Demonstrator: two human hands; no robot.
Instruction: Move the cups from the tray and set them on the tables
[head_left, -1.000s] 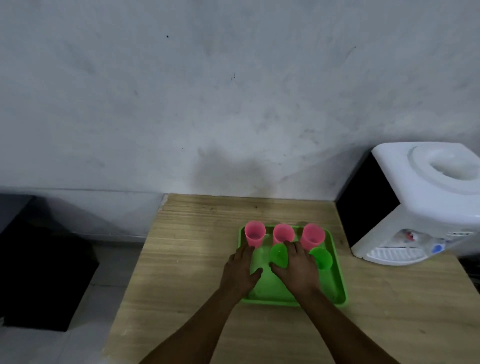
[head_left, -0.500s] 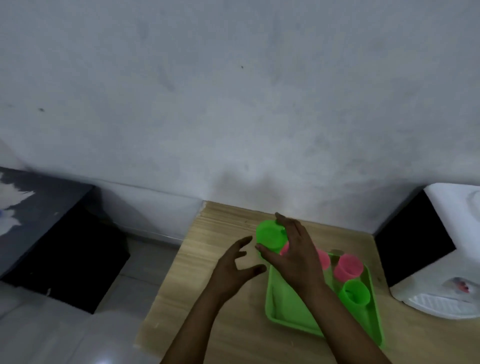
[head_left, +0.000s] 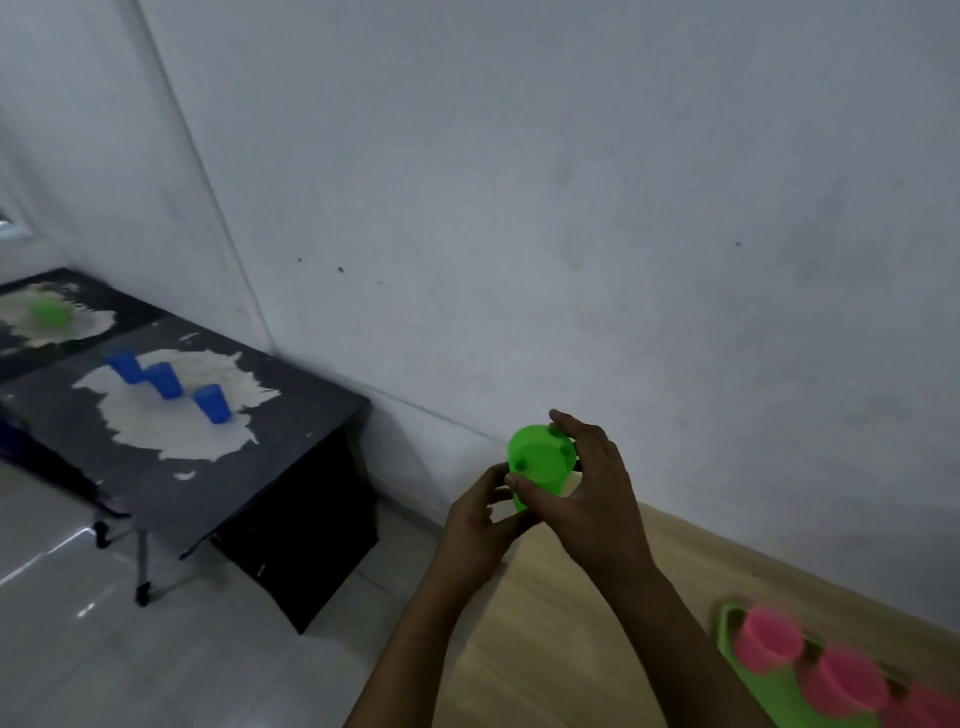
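A green cup (head_left: 540, 460) is held up in the air above the left end of the wooden table (head_left: 566, 639). My right hand (head_left: 587, 493) wraps it from the right and my left hand (head_left: 480, 519) touches its lower part from the left. The green tray (head_left: 737, 654) sits at the bottom right with three pink cups (head_left: 769, 644) on it, partly cut off by the frame. Three blue cups (head_left: 166, 382) stand on a black table (head_left: 171, 467) to the left. One green cup (head_left: 49, 312) stands on a further black table (head_left: 31, 322).
A white wall runs behind everything. A grey tiled floor gap (head_left: 208, 649) separates the wooden table from the black table. The black tables have large worn pale patches on top.
The green cup has left the tray in my right hand, and my left hand has closed onto it. My view has swung left, revealing the black tables and hiding the water dispenser.
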